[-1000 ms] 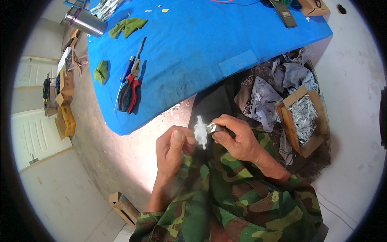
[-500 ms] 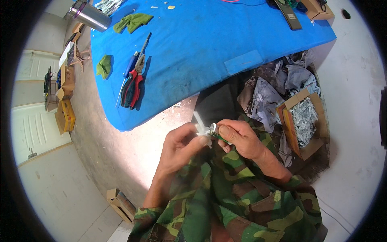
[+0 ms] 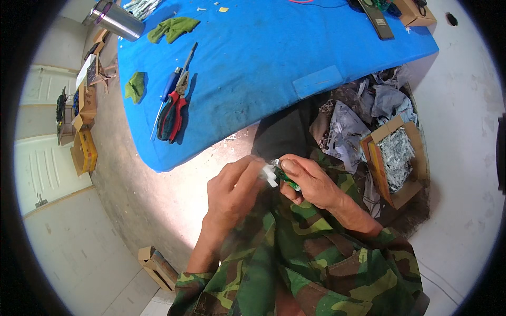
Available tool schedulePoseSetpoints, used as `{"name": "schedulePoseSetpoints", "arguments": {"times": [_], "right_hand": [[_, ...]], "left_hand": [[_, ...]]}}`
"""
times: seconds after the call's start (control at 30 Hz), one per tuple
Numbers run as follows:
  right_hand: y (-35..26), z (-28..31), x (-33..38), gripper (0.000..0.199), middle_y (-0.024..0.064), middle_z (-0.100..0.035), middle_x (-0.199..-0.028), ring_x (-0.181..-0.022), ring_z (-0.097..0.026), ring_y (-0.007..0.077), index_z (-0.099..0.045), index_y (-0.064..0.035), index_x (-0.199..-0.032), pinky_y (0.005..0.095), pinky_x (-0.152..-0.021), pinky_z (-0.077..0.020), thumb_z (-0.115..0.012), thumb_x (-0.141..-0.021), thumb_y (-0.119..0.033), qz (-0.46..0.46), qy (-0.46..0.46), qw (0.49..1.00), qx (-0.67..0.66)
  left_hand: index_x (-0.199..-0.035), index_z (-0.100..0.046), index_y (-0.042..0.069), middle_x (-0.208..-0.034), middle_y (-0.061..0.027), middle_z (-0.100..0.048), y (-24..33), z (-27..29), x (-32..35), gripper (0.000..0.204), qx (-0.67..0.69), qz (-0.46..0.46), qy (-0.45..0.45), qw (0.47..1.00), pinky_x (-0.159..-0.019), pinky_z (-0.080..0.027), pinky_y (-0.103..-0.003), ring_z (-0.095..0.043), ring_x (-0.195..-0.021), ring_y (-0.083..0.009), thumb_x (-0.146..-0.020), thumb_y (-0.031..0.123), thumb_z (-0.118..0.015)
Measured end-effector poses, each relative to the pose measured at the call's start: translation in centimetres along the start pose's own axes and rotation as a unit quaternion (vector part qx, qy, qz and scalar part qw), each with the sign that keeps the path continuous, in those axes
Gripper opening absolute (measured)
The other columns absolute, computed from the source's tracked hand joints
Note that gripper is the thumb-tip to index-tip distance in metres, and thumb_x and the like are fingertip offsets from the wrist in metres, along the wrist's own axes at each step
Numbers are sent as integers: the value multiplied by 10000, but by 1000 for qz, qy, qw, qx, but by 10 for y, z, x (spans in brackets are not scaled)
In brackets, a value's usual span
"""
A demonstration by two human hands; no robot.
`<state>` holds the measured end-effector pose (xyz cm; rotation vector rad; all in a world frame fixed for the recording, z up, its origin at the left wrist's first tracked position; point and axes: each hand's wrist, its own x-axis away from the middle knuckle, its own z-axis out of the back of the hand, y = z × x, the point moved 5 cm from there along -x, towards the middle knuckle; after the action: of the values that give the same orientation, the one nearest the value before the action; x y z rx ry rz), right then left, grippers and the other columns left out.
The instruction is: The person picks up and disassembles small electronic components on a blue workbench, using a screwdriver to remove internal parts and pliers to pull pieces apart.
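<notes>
Above my lap, my right hand [image 3: 315, 185] is closed round a small green piece [image 3: 289, 182] that looks like a circuit board, the thumb pressed along its top. My left hand [image 3: 230, 190] meets it from the other side, fingers bent and pinched on a white strip-like piece [image 3: 271, 176]. The left fingertips are smeared by motion, so their exact grip is partly hidden. The white piece touches or nearly touches the end of the green piece; I cannot tell whether they are joined.
On the blue-covered table [image 3: 247, 63] lie red-handled pliers [image 3: 173, 113], a screwdriver [image 3: 171, 84], green cloths [image 3: 173, 30], a steel flask [image 3: 120, 22] and a dark phone [image 3: 378, 21]. Right of my legs, a cardboard box [image 3: 377, 171] of silvery strips stands beside crumpled plastic bags [image 3: 345, 129].
My left hand has turned over, its back now upward. The white piece, which pointed up and away, now points down toward my lap. My right hand has barely moved.
</notes>
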<state>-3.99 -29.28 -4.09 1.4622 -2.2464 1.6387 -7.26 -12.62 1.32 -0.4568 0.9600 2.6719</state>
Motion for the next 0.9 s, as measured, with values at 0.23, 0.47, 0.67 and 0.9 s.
{"name": "schedulePoseSetpoints", "arguments": {"times": [0.23, 0.47, 0.67, 0.9], "right_hand": [[8, -5, 6, 350, -7, -508, -687, -571, -442, 62, -556, -69, -1032, 230, -482, -342, -431, -1108, -387, -15, 18, 998, -56], [-6, -8, 11, 247, 4, -561, -762, -641, -518, 79, -557, -43, -1107, 246, -587, -430, -516, -1083, -285, 160, 69, 983, 61], [-8, 1, 11, 235, 91, -623, -857, -785, -628, 168, -561, -9, -1175, 312, -718, -495, -581, -1046, -206, 218, 103, 954, 176], [-25, -2, 10, 219, 154, -636, -983, -813, -648, 314, -587, -12, -1150, 369, -742, -515, -664, -967, -103, 324, 87, 894, 296]], "left_hand": [[-1101, -715, 6, -1089, -165, -718, 15, 5, -1, 430, -102, -92, 24, 990, -701, -594, -335, -722, -842, -284, -683, -64, -786], [-1146, -713, 2, -1118, -183, -709, 18, 4, 5, 438, -79, -80, 34, 993, -724, -606, -351, -719, -937, -294, -718, -65, -778], [-1209, -660, -6, -1099, -150, -700, -27, -9, 23, 276, 281, 292, -8, 914, -790, -572, -328, -688, -945, -224, -995, 165, -626], [-1106, -659, -32, -802, -91, -673, -28, -28, 18, 554, 499, 419, -91, 753, -610, -519, -295, -642, -657, -163, -1014, 503, -552]]}}
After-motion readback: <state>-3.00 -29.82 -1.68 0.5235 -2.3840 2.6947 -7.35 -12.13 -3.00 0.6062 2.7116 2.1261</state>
